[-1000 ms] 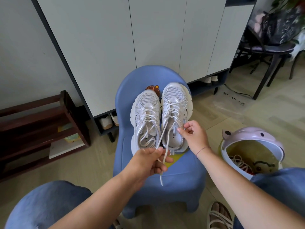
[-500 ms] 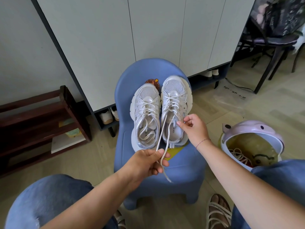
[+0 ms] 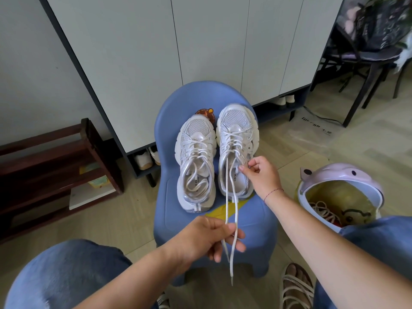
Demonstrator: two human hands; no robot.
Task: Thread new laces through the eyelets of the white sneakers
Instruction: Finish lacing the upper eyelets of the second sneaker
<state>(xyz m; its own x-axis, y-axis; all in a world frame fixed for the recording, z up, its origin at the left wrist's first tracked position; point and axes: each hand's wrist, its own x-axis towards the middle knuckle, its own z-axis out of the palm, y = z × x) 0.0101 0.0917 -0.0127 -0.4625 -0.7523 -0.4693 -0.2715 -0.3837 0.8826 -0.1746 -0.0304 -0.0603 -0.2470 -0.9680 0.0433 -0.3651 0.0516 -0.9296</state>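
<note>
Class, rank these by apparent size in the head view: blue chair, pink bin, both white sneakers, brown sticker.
1. blue chair
2. pink bin, though partly hidden
3. white sneakers: they look alike, so unranked
4. brown sticker, mostly covered

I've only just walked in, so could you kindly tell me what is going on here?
A person is lacing the right sneaker, which stands beside the left sneaker on a blue chair. The left hand holds both ends of the lace, drawn toward the person; the right hand pinches it at the upper eyelets. The left sneaker is laced, its ends loose inside.
</note>
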